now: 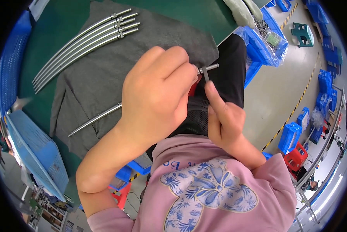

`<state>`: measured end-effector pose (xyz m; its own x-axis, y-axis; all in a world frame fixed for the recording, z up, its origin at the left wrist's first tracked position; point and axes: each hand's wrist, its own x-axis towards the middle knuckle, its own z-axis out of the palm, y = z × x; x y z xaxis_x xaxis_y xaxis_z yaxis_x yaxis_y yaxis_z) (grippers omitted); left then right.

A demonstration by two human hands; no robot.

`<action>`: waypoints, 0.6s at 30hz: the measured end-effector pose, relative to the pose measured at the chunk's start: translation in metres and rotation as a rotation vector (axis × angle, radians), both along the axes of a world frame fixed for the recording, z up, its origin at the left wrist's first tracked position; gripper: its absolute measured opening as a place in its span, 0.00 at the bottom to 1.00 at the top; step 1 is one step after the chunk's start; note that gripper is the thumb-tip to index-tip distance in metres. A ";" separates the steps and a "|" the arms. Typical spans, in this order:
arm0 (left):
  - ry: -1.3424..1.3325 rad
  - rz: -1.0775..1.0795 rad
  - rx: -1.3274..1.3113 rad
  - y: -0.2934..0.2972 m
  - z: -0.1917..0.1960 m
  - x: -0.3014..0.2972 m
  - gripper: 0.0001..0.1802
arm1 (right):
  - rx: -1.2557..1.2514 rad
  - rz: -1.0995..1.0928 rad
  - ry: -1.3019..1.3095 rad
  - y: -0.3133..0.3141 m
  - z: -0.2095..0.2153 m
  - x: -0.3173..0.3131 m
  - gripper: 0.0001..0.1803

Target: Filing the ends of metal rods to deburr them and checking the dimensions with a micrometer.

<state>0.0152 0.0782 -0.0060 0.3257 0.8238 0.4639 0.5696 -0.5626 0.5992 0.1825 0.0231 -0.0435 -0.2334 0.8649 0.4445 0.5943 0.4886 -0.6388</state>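
Observation:
My left hand (156,85) is closed around a slim metal rod (94,120). The rod slants from lower left to upper right, and its stepped tip sticks out past my fingers. At that tip, my right hand (227,121) grips a small flat grey metal strip (206,74) between its fingers. The strip stands crosswise against the rod; whether it is hooked around it cannot be made out. Several similar metal rods (84,42) with collars near one end lie side by side on a dark grey cloth (162,27) at the upper left.
The cloth covers part of a green table (61,19). Blue perforated baskets (38,150) stand at the left. Right of the table, a blue bin (276,27) lined with plastic holds small metal parts. A green stool (302,34) and a red stool (296,156) are farther right.

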 end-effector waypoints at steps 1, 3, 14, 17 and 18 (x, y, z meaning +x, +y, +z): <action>0.019 -0.015 0.023 0.001 0.001 -0.002 0.10 | 0.035 0.004 -0.005 0.007 0.003 -0.004 0.29; 0.038 -0.031 0.047 -0.001 0.001 -0.003 0.10 | 0.062 0.030 0.025 0.025 0.008 -0.013 0.29; 0.022 -0.004 0.022 -0.001 0.000 -0.001 0.11 | 0.030 0.013 0.009 0.000 0.002 -0.004 0.31; 0.020 -0.009 0.021 0.000 0.001 -0.001 0.11 | 0.008 0.019 0.025 0.007 0.006 -0.006 0.31; 0.025 -0.017 0.053 0.002 0.001 -0.003 0.11 | 0.041 0.020 0.002 0.019 0.010 -0.011 0.32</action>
<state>0.0122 0.0801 -0.0052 0.3517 0.7925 0.4982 0.5742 -0.6030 0.5537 0.1718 0.0417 -0.0340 -0.2499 0.8410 0.4799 0.5826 0.5264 -0.6192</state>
